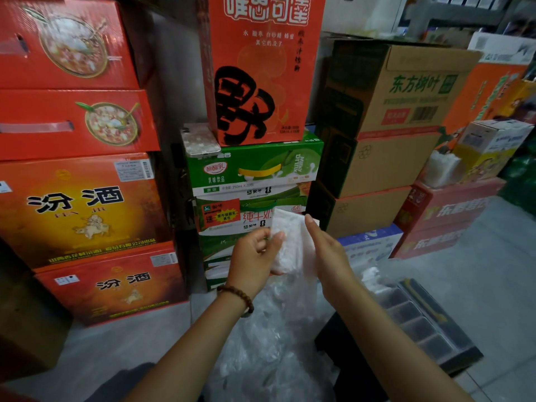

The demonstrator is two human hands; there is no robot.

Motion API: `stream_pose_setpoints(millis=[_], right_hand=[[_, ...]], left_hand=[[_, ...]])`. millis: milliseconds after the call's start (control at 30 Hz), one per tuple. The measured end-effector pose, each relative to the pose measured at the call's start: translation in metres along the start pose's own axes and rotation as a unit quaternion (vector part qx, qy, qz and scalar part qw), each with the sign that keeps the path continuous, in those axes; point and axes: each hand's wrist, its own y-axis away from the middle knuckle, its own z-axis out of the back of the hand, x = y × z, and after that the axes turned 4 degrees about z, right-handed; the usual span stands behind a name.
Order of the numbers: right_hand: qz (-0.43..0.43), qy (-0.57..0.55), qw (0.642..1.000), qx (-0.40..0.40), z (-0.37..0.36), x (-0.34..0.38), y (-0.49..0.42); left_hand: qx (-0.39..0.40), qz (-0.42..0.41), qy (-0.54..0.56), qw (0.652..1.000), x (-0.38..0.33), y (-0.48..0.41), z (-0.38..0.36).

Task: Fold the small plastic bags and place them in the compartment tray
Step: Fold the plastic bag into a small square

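Note:
A small white plastic bag (pixel 285 242), partly folded, is held up in front of me. My left hand (pixel 252 259), a bead bracelet on its wrist, pinches the bag's left edge with thumb and fingers. My right hand (pixel 329 250) lies flat with straight fingers against the bag's right side. Below the hands a heap of loose clear plastic bags (pixel 269 343) lies on the floor. The dark compartment tray (pixel 452 329) sits at the lower right, with folded white bags (pixel 371 278) at its far end.
Stacked cartons wall the space: red and orange boxes (pixel 78 210) on the left, green milk cartons (pixel 252 175) straight ahead, brown cartons (pixel 385 134) on the right. A phone (pixel 200 139) lies on a green carton. Grey floor (pixel 475 250) lies open at right.

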Motion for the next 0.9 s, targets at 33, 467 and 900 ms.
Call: stream_pose_setpoints(millis=[33, 467, 900], right_hand=[[0.015, -0.009, 1.000, -0.018, -0.001, -0.002, -0.002], [0.221, 0.002, 0.968, -0.116, 0.013, 0.005, -0.013], [0.218, 0.041, 0.975, -0.012, -0.011, -0.005, 0.010]], left_hand=[[-0.002, -0.002, 0.001, 1.000, 0.000, 0.001, -0.001], [-0.024, 0.011, 0.041, 0.999, -0.013, -0.005, 0.014], [-0.080, -0.062, 0.042, 0.994, -0.010, 0.003, -0.003]])
